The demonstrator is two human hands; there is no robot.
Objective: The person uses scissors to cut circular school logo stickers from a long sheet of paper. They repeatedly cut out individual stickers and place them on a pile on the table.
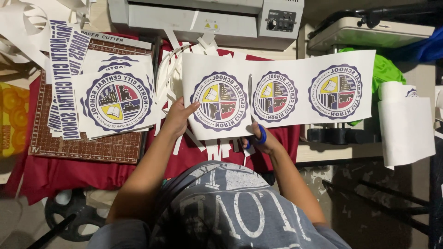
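My left hand (pixel 177 117) grips the left edge of a long white printed strip (pixel 295 69) that carries three round multicoloured emblems. My right hand (pixel 263 138) is under the strip's lower edge, its fingers through the blue handles of a pair of scissors (pixel 261 134). The scissor blade (pixel 250 90) points up along a cut between the first and second emblem. The strip is held over a dark red cloth (pixel 64 177), above my lap.
A stack of cut emblem sheets (pixel 117 99) and text strips (pixel 62 78) lies on a brown paper cutter mat (pixel 83 147) at left. A grey laminator (pixel 207 18) stands behind. White paper trimmings (pixel 168 74) are scattered about. A paper roll (pixel 404 127) hangs at right.
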